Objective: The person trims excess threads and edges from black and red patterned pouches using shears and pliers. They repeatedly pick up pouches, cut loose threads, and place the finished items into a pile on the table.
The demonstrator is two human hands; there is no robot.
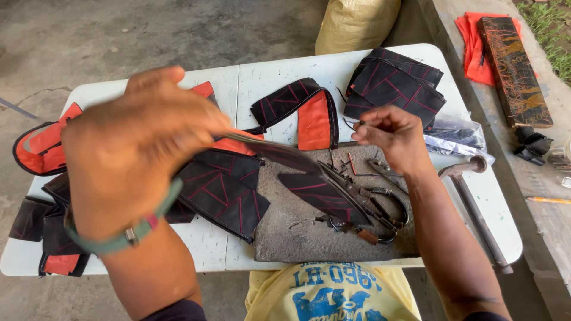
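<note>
My left hand [134,139], raised close to the camera and blurred, grips one end of a long black leather piece with red stitching [297,163] that stretches to the right over a grey stone slab [297,232]. My right hand [392,134] hovers above the slab's far right corner with its fingertips pinched together; something small and thin seems held there, too small to name. A green band circles my left wrist. Another black stitched piece [318,196] lies flat on the slab.
Scissors and pliers [380,211] lie on the slab's right side. A hammer [473,205] rests at the white table's [262,77] right edge. Stacked black stitched panels [395,83], orange-lined pieces [312,116] and more leather cover the table. A sack stands behind it.
</note>
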